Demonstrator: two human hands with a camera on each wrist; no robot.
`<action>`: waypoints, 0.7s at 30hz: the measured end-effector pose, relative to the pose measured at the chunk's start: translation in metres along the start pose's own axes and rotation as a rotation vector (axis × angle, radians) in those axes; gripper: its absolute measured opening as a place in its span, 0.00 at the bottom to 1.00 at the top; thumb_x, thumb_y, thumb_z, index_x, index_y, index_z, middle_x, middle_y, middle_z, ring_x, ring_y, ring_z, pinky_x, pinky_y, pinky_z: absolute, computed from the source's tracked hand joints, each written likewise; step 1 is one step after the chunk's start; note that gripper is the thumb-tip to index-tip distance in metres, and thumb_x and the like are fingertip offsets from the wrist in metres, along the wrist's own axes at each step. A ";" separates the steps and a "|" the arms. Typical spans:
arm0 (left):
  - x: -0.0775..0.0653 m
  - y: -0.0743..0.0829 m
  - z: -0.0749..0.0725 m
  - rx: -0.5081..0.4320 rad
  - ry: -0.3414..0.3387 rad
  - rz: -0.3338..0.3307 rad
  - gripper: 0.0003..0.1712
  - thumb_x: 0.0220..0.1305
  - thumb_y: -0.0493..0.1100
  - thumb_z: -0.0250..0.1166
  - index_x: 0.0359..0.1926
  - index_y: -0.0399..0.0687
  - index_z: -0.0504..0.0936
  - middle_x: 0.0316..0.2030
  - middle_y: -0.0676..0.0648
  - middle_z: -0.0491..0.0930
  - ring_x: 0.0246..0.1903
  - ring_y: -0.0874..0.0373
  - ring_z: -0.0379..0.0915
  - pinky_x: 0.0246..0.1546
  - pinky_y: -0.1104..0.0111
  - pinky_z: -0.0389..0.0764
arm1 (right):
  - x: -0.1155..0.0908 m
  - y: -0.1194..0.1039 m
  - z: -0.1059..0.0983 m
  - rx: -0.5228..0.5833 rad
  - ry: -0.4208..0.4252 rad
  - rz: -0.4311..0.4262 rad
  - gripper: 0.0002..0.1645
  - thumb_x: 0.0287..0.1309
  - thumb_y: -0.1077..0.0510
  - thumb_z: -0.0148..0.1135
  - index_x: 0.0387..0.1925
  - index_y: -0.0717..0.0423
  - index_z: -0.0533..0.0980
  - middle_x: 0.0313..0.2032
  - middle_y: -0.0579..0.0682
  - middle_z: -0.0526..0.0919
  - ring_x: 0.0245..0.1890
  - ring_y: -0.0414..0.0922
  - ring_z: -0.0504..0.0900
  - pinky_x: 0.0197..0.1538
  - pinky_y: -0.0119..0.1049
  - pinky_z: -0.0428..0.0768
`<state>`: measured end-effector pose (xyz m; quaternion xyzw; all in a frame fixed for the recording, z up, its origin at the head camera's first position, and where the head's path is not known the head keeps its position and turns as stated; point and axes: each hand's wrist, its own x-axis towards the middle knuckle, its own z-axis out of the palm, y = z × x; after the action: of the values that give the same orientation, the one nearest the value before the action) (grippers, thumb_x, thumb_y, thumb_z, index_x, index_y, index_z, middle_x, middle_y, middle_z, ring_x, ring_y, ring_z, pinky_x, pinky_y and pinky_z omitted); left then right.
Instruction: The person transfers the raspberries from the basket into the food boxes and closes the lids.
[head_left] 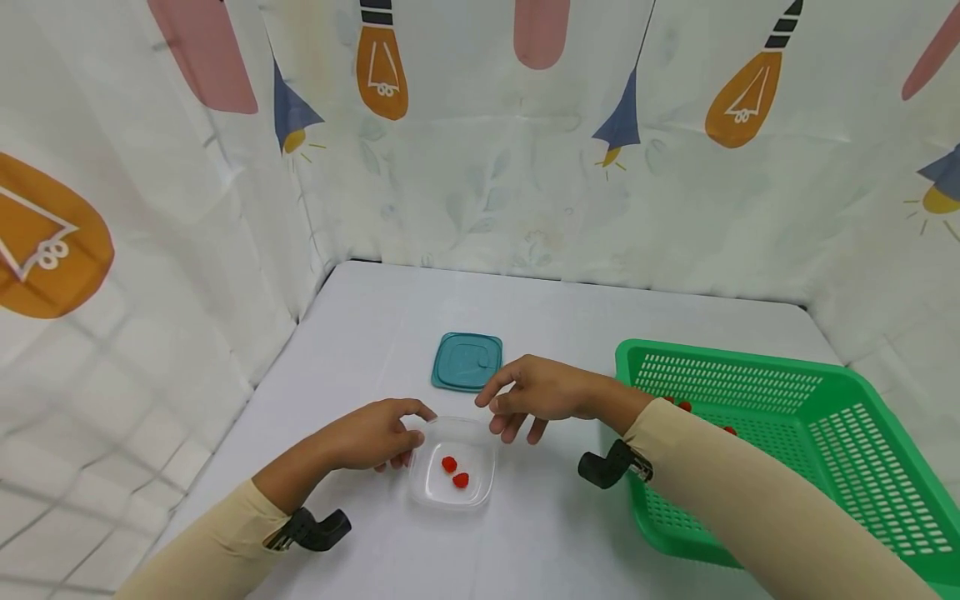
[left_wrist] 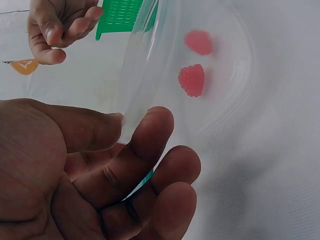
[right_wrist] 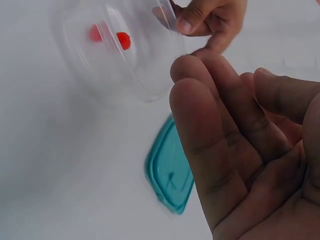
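Table [head_left: 540, 508]: two berries [head_left: 461, 480] in container [head_left: 433, 483].
Left hand [head_left: 371, 435]: pinches container, ten o'clock.
Right hand [head_left: 538, 392]: loose, empty.
Basket [head_left: 738, 357], three o'clock: likely next reach, mid-filling.

Gap between container [head_left: 480, 479] and basket [head_left: 817, 400]

Left of the table's [head_left: 570, 312] middle, two raspberries [head_left: 461, 480] lie in the food container [head_left: 453, 504]; a lid [head_left: 468, 362] lies behind it, nearer the far edge. The basket [head_left: 735, 359] stands by the right edge, berries [head_left: 686, 406] lying in its left part.
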<state>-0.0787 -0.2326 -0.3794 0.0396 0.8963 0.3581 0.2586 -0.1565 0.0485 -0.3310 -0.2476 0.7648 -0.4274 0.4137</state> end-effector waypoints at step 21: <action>0.000 0.000 0.000 0.010 0.002 0.021 0.19 0.72 0.42 0.63 0.62 0.50 0.78 0.24 0.47 0.81 0.24 0.51 0.78 0.24 0.62 0.81 | -0.065 0.029 -0.069 -0.007 0.193 -0.013 0.15 0.74 0.55 0.60 0.57 0.52 0.81 0.45 0.55 0.87 0.45 0.53 0.86 0.41 0.47 0.85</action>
<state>-0.0785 -0.2326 -0.3791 0.0499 0.8979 0.3565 0.2536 -0.1809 0.1415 -0.3085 -0.2116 0.8009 -0.4492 0.3347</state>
